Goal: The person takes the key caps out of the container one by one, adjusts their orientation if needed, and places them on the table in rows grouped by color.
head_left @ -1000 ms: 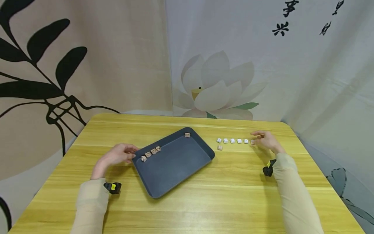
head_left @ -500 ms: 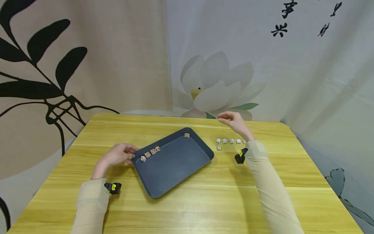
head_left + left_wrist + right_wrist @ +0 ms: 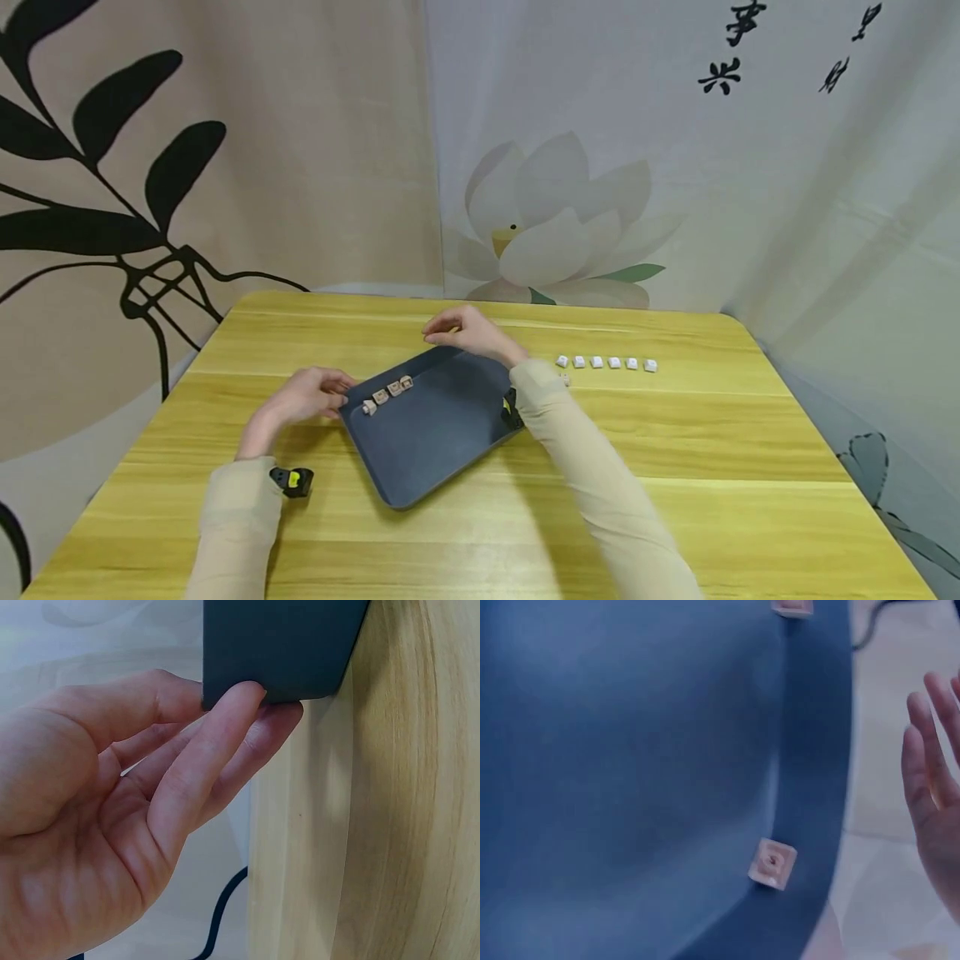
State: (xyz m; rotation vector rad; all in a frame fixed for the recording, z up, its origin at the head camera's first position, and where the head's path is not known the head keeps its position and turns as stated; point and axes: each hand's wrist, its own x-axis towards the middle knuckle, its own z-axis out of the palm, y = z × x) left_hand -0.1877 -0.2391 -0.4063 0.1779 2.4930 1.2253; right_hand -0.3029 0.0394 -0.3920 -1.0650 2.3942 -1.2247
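A dark blue-grey tray [image 3: 435,442] lies slanted on the table. My left hand [image 3: 307,396] pinches its left corner; in the left wrist view the thumb and fingers sit around the tray's edge [image 3: 277,652]. My right hand [image 3: 468,329] passes over the tray's back right corner, fingers loosely bent, holding nothing. Upside-down brownish keycaps [image 3: 381,397] stand along the tray's back left edge. Another keycap [image 3: 772,864] sits in the back corner, hidden under my right hand in the head view. To the right, several white keycaps [image 3: 597,362] form a row on the table.
A single pinkish keycap [image 3: 566,380] lies below the row's left end, partly behind the right sleeve [image 3: 585,467]. The wooden table [image 3: 750,433] reaches back to a printed curtain [image 3: 570,167]. A dark cable [image 3: 217,915] shows beyond the table's edge.
My right hand has moved left from the right end of the white row to above the tray's back corner, leaving a keycap at that end. The left hand stays at the tray.
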